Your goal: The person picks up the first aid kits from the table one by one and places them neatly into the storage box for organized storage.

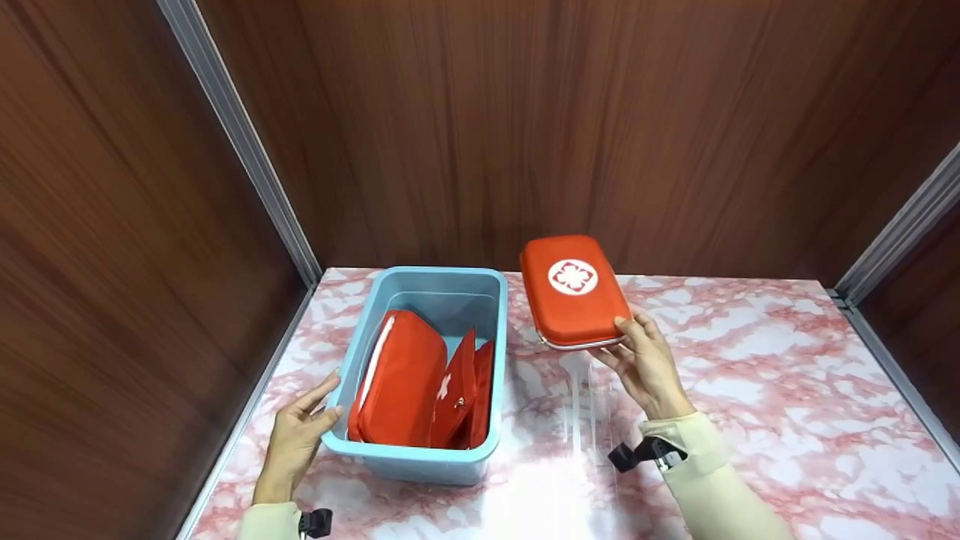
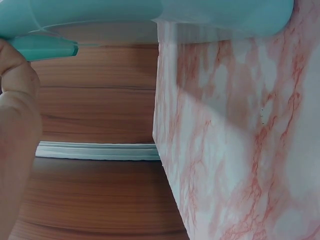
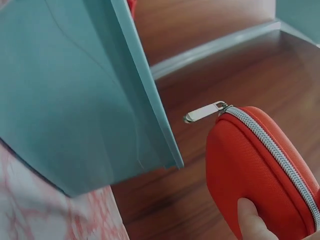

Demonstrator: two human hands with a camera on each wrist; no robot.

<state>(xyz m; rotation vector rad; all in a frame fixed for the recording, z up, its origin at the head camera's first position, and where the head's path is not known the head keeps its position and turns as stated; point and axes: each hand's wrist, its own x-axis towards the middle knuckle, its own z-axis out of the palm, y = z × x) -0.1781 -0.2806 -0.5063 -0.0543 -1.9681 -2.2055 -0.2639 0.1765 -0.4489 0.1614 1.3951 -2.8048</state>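
Note:
My right hand [image 1: 651,367] holds a red hard-shell first aid case [image 1: 576,289] by its near right corner, thumb on top and fingers underneath. The case is raised right of the blue bin [image 1: 499,330], its white emblem facing up. In the right wrist view, the case's silver zipper [image 3: 272,145] and dangling pull [image 3: 202,113] show beside my thumb. My left hand [image 1: 298,435] is at the bin's left rim, thumb and forefinger spread apart with their tips at the edge. Inside the bin stand a large red pouch [image 1: 409,382] and smaller red pouches [image 1: 456,397], one with a white cross.
Brown wood-grain panels [image 1: 480,135] enclose the back and sides, joined by metal corner strips [image 1: 244,142]. The tabletop [image 1: 750,360] has a red and white marble pattern. Light glares off it right of the bin.

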